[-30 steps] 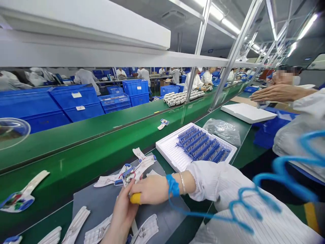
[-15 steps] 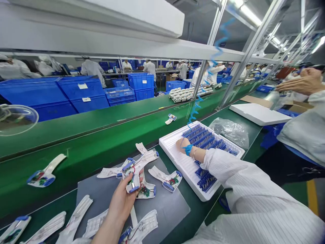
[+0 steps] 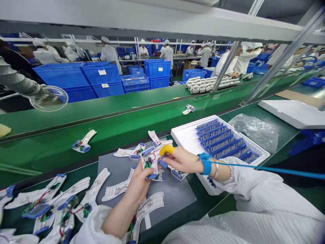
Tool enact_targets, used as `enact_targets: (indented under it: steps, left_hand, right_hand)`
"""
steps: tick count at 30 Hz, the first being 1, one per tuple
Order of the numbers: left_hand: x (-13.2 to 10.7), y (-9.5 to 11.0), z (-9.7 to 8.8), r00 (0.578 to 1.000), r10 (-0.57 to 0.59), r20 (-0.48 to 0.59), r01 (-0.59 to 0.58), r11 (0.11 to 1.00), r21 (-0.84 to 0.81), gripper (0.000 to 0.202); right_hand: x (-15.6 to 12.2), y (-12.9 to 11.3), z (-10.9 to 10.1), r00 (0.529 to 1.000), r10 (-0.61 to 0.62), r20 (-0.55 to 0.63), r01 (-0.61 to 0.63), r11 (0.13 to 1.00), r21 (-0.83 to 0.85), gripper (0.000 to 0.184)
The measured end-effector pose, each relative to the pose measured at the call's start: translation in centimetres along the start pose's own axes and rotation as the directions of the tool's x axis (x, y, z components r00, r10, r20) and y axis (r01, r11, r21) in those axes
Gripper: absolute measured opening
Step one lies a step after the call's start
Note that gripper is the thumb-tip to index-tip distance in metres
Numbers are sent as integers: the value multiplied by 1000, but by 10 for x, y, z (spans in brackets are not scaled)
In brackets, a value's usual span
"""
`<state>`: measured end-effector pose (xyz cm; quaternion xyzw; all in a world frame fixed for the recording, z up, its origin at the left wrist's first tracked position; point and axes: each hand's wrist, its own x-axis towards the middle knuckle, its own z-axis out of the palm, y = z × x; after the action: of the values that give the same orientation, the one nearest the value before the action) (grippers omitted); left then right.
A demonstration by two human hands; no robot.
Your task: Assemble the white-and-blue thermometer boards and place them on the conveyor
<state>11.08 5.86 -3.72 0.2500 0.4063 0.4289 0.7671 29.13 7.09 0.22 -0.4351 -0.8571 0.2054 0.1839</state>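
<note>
My left hand (image 3: 140,181) is closed round a white flat assembly (image 3: 149,162) with blue clips and a small circuit board, held over the grey mat (image 3: 175,196). My right hand (image 3: 179,160) wears a yellow finger cot and a blue wrist strap (image 3: 206,162). It pinches a small blue part (image 3: 163,164) against that assembly. Just right of my hands stands a white foam tray (image 3: 186,135) with rows of blue parts.
More white assemblies lie on the mat and at the lower left (image 3: 48,206). One assembly (image 3: 82,144) rides the green conveyor (image 3: 106,125), another (image 3: 189,108) farther on. A clear plastic bag (image 3: 256,130) and a white foam lid (image 3: 291,112) lie to the right. Blue crates and people in white stand beyond.
My right hand came back from the foam tray to the assembly in my left hand, now with a small blue part. The view has dropped and turned left.
</note>
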Motion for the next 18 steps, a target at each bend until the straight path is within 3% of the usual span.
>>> enact_targets:
  steps: [3, 6, 11, 18]
  left_hand:
    - [-7, -3, 4, 997, 55, 55, -59, 996, 60, 57]
    - [-7, -8, 5, 990, 127, 66, -133, 987, 87, 56]
    - [-9, -8, 4, 981, 196, 3, -196, 978, 67, 58]
    - [-19, -3, 3, 994, 112, 16, -112, 994, -1, 58]
  right_hand:
    - [0, -8, 5, 999, -48, 26, 45, 993, 108, 18]
    - [0, -9, 7, 998, -43, 39, 39, 994, 99, 18]
    - [-4, -15, 9, 995, -32, -96, 38, 998, 57, 14]
    - [-5, -21, 9, 982, -57, -178, 79, 990, 116, 14]
